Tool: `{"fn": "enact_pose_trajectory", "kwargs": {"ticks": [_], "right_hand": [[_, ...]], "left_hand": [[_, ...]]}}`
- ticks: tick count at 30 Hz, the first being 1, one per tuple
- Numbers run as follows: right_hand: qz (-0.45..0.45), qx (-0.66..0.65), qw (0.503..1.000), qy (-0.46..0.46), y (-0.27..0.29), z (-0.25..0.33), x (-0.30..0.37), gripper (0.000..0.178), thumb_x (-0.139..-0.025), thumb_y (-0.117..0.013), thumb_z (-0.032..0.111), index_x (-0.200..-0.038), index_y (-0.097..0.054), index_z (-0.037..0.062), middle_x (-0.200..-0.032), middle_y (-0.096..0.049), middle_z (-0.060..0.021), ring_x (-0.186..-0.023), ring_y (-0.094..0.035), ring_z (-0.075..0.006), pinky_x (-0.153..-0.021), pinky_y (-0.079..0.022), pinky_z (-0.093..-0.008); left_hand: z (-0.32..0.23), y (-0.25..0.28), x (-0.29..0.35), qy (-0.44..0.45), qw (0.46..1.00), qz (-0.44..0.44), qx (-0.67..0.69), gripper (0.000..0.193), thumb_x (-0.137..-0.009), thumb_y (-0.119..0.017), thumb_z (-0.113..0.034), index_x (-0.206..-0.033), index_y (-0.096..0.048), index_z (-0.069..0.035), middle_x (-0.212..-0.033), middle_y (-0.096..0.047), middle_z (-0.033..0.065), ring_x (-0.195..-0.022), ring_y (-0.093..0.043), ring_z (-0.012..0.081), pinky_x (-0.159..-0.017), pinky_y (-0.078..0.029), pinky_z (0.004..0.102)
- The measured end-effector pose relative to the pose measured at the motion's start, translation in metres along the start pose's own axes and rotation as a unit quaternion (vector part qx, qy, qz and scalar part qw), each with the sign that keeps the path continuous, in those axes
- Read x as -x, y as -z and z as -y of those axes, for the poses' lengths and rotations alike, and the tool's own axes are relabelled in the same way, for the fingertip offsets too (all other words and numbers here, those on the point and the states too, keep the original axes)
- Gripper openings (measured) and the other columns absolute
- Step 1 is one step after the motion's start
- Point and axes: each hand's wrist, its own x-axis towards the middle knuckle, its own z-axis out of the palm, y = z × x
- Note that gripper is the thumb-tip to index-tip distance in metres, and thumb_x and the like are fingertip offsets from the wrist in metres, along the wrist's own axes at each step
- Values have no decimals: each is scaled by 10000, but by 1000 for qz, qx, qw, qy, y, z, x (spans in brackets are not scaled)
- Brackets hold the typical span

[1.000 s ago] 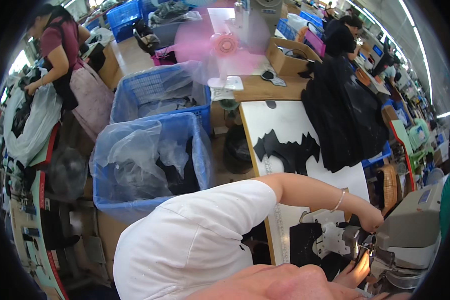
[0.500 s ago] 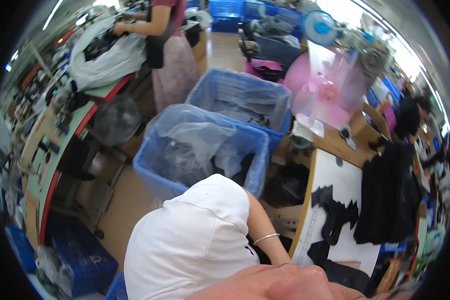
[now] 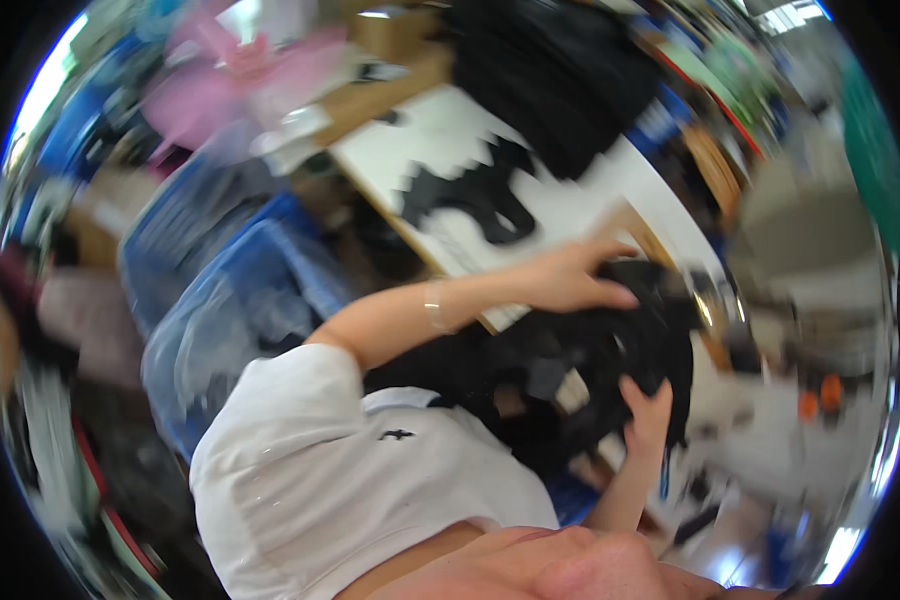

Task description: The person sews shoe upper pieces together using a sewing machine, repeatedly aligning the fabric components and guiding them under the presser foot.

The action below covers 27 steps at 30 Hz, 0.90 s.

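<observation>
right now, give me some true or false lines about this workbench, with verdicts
1. Black material shows between the left hand and the right hand. True.
2. The right wrist wears the bracelet. False: the left one does.
3. A jagged-edged black piece lies on the white tabletop. True.
4. The fan is green. False: it is pink.
5. The blue bins are to the right of the white tabletop in the picture. False: they are to its left.
</observation>
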Motion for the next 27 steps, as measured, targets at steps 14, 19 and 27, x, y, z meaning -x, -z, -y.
{"fn": "enact_pose_trajectory", "kwargs": {"ticks": [14, 19, 27], "right_hand": [[62, 22, 997, 42, 7, 21, -25, 207, -907, -670, 103, -1058, -680, -37, -955, -713, -61, -819, -656, -98, -754, -529, -252], [68, 22, 996, 44, 0, 23, -30, 223, -901, -692, 142, -1024, -686, -43, -910, -706, -50, -779, -638, -82, -698, -517, -234], [88, -18, 996, 29, -12, 28, -37, 227, -862, -726, 91, -1045, -688, -39, -940, -715, -70, -813, -663, -111, -741, -540, -251]], "left_hand": [[1, -15, 2, 190, 944, -10, 271, 220, -922, -683, -172, -965, -706, 43, -828, -709, 38, -689, -638, 64, -613, -511, 198], [1, -12, 4, 188, 944, -31, 270, 223, -924, -680, -168, -967, -703, 49, -823, -709, 39, -678, -629, 62, -608, -508, 200], [9, -5, -2, 187, 946, -32, 263, 210, -926, -663, -134, -1000, -705, 58, -849, -710, 41, -707, -626, 61, -632, -506, 208]]}}
